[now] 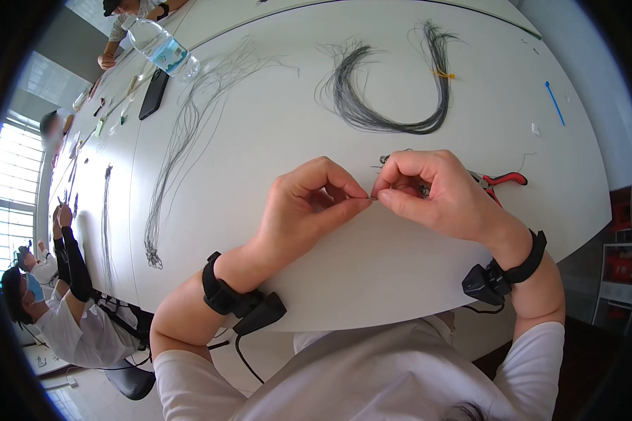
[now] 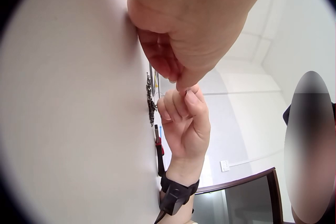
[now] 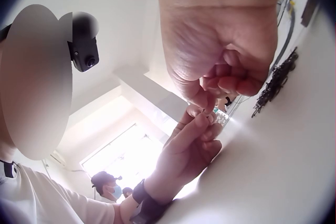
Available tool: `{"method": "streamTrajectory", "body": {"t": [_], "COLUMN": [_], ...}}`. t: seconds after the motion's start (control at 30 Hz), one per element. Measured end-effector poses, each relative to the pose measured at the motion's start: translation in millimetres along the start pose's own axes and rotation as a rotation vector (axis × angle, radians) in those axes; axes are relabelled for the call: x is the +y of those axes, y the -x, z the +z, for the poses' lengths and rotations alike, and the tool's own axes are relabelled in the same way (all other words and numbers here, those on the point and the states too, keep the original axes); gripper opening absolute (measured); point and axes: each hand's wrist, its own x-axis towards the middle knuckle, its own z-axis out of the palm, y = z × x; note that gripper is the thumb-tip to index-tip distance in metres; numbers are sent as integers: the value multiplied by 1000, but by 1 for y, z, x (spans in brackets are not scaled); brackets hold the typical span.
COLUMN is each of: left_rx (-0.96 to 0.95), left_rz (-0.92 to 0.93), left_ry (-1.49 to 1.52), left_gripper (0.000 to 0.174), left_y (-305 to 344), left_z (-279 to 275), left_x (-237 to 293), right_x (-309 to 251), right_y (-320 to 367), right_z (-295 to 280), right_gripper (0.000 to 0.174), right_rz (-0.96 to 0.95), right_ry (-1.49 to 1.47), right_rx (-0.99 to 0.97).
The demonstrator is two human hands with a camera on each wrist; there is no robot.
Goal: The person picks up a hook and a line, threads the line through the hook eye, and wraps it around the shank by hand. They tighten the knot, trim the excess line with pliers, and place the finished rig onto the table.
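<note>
My left hand [image 1: 305,200] and right hand [image 1: 442,193] meet fingertip to fingertip above the white table [image 1: 316,281]. Each pinches a tiny item between thumb and forefinger; it is too small to make out. In the left wrist view the left hand [image 2: 184,24] hangs over the right hand [image 2: 184,124], their tips touching. The right wrist view shows the right hand [image 3: 220,50] above the left hand [image 3: 184,155], a small dark tip between them. A heap of dark metal pieces [image 3: 275,85] lies beside the right hand, mostly hidden by it in the head view.
Red-handled pliers [image 1: 505,179] lie right of my right hand. Beyond are a curved bundle of dark wires [image 1: 354,105] with a yellow tie, loose wires [image 1: 182,140], a phone [image 1: 154,94], a bottle [image 1: 163,50] and a blue stick [image 1: 555,104]. Other people sit at the left.
</note>
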Motion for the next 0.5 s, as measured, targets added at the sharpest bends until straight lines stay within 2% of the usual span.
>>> {"method": "streamTrajectory", "body": {"t": [0.2,0.5], "left_rx": [7,27], "left_rz": [89,166], "left_ry": [-60,-147], "left_gripper": [12,13], "left_y": [0,0], "left_z": [0,0], "left_x": [0,3], "right_x": [-5,-1], "right_y": [0,0], "right_z": [-3,-1], "right_gripper": [6,6], "right_rz": [26,28], "right_ry": [43,-44], "right_rx": [-29,-22]}}
